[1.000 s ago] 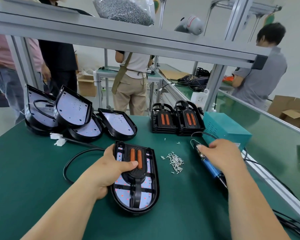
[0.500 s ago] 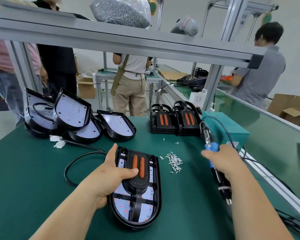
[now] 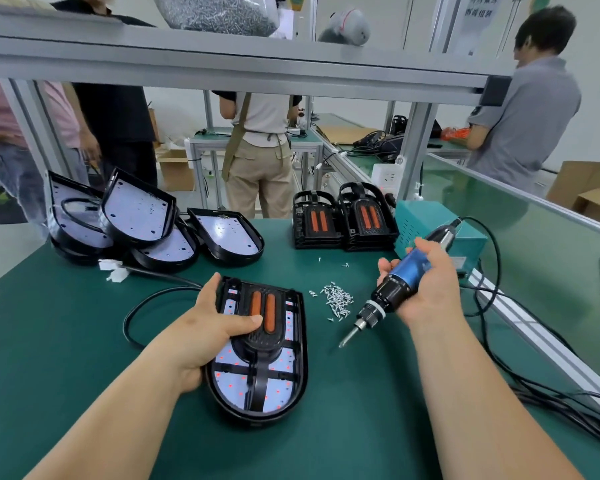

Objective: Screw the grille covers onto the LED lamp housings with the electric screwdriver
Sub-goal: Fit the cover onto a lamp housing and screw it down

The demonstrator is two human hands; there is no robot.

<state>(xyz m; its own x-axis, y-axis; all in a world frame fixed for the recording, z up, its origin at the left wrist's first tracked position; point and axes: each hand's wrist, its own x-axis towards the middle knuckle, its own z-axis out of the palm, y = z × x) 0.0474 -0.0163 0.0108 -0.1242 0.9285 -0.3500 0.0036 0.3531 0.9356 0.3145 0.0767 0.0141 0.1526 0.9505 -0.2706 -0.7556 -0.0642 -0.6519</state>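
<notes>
A black LED lamp housing (image 3: 293, 382) with a black grille cover (image 3: 257, 344) laid over its white LED board lies flat on the green mat in front of me. My left hand (image 3: 205, 327) grips its left edge, thumb pressing on the cover's orange-slotted hump. My right hand (image 3: 426, 285) holds the blue-and-black electric screwdriver (image 3: 392, 289), whose bit points down-left above the mat, just right of the housing. A small pile of silver screws (image 3: 336, 299) lies between the housing and the driver.
Several uncovered lamp housings (image 3: 136, 220) lean together at back left. Two stacks of grille covers (image 3: 343, 220) stand at the back centre, beside a teal power box (image 3: 440, 230). Black cables (image 3: 534, 382) trail along the right rail. People stand beyond the bench.
My right hand picked the screwdriver up off the mat, swung it from upright to bit-down and brought it left toward the housing. My left hand stays on the housing.
</notes>
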